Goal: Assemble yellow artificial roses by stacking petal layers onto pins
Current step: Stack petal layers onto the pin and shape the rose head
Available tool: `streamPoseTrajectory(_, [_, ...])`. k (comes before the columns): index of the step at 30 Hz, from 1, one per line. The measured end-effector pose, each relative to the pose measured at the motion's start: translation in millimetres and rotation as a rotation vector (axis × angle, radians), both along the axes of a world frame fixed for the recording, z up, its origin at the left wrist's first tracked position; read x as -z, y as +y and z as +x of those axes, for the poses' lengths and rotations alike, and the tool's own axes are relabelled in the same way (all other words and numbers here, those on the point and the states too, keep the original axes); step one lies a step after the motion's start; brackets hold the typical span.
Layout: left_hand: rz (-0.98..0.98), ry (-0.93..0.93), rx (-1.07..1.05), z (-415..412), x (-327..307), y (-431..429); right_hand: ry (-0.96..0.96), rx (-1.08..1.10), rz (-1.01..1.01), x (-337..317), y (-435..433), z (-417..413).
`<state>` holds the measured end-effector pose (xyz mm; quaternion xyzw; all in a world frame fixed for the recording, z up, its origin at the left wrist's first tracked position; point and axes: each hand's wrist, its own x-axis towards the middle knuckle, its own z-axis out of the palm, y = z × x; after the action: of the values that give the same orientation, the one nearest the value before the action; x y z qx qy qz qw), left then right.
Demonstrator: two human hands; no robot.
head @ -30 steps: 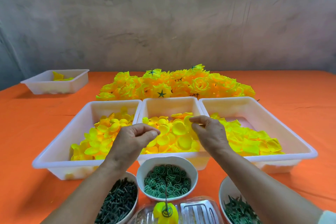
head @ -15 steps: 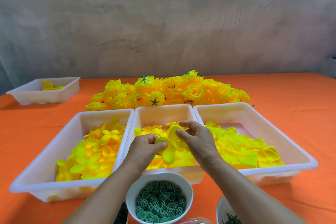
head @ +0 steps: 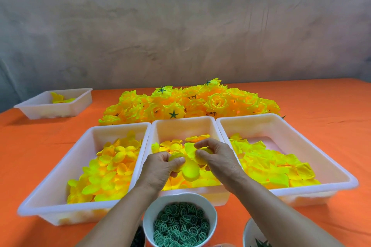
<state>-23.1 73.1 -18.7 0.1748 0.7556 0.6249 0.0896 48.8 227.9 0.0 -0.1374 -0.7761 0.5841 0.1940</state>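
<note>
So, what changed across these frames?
Both hands took hold of a yellow petal layer. A second ago the left hand and right hand hovered over the middle tray with fingers pinched. Now they grip the layer between them, lower in the tray. The tray, rose pile and bowl of green rings have not moved.

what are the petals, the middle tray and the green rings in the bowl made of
Petals: likely thin fabric, matte, with soft cupped edges. Middle tray: translucent white plastic, smooth; yellow glows through its front wall. Green rings: probably moulded plastic, matte, in identical spoked shapes.
</note>
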Motion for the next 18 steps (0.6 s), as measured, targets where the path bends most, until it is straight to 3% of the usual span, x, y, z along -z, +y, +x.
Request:
streamPoseTrajectory(15, [0.062, 0.068, -0.037, 1.4, -3.5, 1.1, 0.042, -0.034, -0.191, -8.6, 0.6, 7.2])
streamPoseTrajectory(18, [0.1, -0.019, 0.016, -0.6, -5.4, 0.0, 0.041, -0.041, -0.168, -8.2, 0.6, 7.6])
